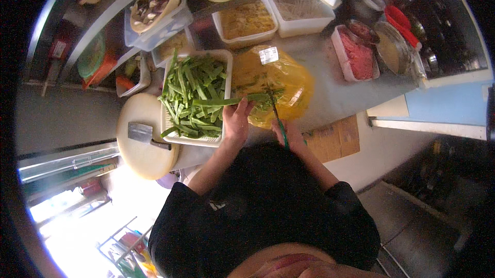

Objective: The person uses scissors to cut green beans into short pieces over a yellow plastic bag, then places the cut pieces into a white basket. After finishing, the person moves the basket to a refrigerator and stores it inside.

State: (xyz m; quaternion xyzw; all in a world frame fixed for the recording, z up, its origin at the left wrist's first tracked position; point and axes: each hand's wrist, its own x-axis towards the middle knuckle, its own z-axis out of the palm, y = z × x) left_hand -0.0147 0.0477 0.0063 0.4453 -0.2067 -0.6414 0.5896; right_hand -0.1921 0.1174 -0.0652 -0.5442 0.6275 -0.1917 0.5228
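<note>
Between the fingers of my left hand (236,119) is a long flat green bean pod (216,102), its far end lying toward the scissors. My right hand (289,135) grips green-handled scissors (283,131), whose dark blades meet the pod's right end. Beneath them lies a yellow plastic bag (297,81) with a printed label and green scraps on it. Just left of my left hand, a white plastic basket (228,73) is heaped with cut green pods (193,96). Whether the blades are closed through the pod is too small to tell.
A cleaver (141,133) rests on a round chopping board (129,154) at the left. Food tubs (247,40) (305,28) stand along the back. To the right are a tub of minced meat (357,55) and a metal bowl (394,48). Cardboard (334,139) lies by the near edge.
</note>
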